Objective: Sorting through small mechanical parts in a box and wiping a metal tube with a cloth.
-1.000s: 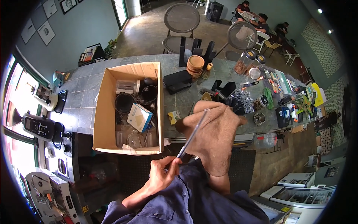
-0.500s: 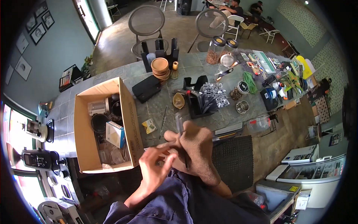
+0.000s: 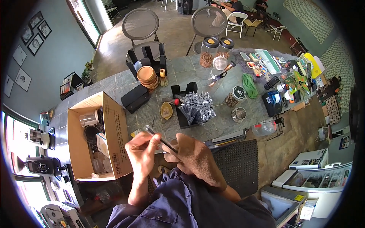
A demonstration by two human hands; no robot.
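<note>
A slim dark rod with a shiny silver end (image 3: 167, 144) slants between my hands; its exact kind is unclear. My left hand (image 3: 142, 154) pinches the rod's upper end between thumb and fingers. A brown cloth (image 3: 199, 157) covers most of my right hand (image 3: 171, 154), whose fingertips partly show beside the rod's lower end. Through the cloth that hand grips the rod, and the lower end is hidden in the folds. Just beyond my hands, a black holder (image 3: 185, 122) carries many small grey-silver packets (image 3: 199, 106).
An open cardboard box (image 3: 118, 140) with containers stands left. Past my hands are a yellow bowl (image 3: 166, 110), a black case (image 3: 135, 98), stacked wooden saucers (image 3: 147, 76), a metal cup (image 3: 238, 114) and lidded jars (image 3: 235, 95). A black rubber mat (image 3: 237, 167) lies right.
The rod has swung from near upright to a slant toward the left. My left hand, loose with fingers apart before, has closed on its upper end. The view has shifted slightly.
</note>
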